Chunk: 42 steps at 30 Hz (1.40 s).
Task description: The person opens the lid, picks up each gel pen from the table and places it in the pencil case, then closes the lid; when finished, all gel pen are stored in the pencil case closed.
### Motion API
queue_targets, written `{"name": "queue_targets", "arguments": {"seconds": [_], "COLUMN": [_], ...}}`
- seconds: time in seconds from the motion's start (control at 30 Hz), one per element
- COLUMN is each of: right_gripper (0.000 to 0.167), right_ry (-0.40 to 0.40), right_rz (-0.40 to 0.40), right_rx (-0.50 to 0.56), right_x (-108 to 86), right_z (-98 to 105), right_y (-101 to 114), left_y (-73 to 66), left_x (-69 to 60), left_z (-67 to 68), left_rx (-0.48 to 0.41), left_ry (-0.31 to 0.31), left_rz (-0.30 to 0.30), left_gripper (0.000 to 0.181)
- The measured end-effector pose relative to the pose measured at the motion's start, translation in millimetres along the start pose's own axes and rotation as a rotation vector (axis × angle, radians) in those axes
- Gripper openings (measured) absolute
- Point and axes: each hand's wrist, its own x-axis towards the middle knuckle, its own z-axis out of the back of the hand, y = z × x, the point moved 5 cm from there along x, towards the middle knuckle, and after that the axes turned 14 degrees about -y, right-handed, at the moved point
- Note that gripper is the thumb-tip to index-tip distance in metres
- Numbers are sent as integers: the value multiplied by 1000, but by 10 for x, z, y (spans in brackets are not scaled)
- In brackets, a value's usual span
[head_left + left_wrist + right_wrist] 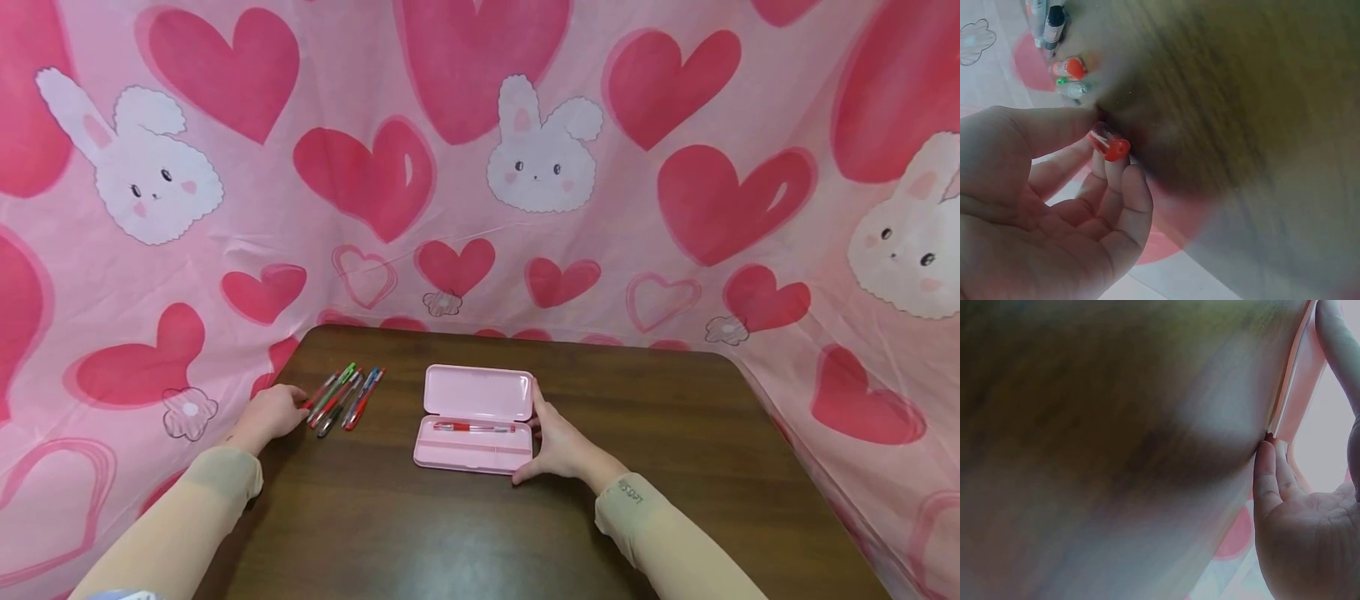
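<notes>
My left hand (272, 413) is at the left edge of a loose group of gel pens (347, 402). In the left wrist view its thumb and fingers pinch the end of a red pen (1112, 149). A pink pencil case (478, 393) lies with its lid folded back at the middle of the table. One red-capped pen (454, 427) lies in the case's rear compartment. My right hand (564, 446) rests against the case's right side, thumb at the front corner and extended fingers along the lid and hinge side.
The brown wooden table (660, 417) has rounded far corners. A pink curtain (465, 208) with hearts and rabbits hangs right behind it and along both sides. Green, black, blue and red pens lie slanted side by side, left of the case.
</notes>
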Motion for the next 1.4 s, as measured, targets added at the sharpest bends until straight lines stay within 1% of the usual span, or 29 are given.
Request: {"name": "queue_targets", "arguments": {"seconds": [0.13,0.23,0.3,0.4,0.57,0.73,0.97,1.03,1.13,1.27,1.4], "right_gripper": [168,167,167,166,167,166,166,166,167,167,167], "right_ry": [-4,-6,-5,-6,-4,-2,-2,-3,2,9,12], "right_rz": [-9,-11,-8,-2,5,-9,-28,-26,-15,7,21], "right_rx": [-3,-2,0,8,8,2,10,12,7,8,22], "right_x": [-7,-15,-19,-11,-8,-13,-17,-21,-28,-27,-8], "right_z": [15,21,23,19,16,6,4,5,3,2,8], "right_y": [26,40,43,40,33,18,22,26,23,17,26], "left_y": [1,4,0,-26,-132,-288,-570,-659,-798,-991,-1169], "left_x": [0,-5,-13,-24,-55,-94,-155,-165,-178,-202,-221], "left_z": [12,7,3,12,73,119,112,110,105,95,88], "left_rx": [-16,-32,-48,-61,-88,-132,-153,-159,-165,-171,-176], "left_ry": [-8,-10,-23,-59,-128,-161,-266,-277,-274,-273,-291], "left_rz": [28,51,58,50,29,26,-80,-99,-123,-171,-220], "left_gripper": [35,37,38,39,35,38,33,33,33,33,31]}}
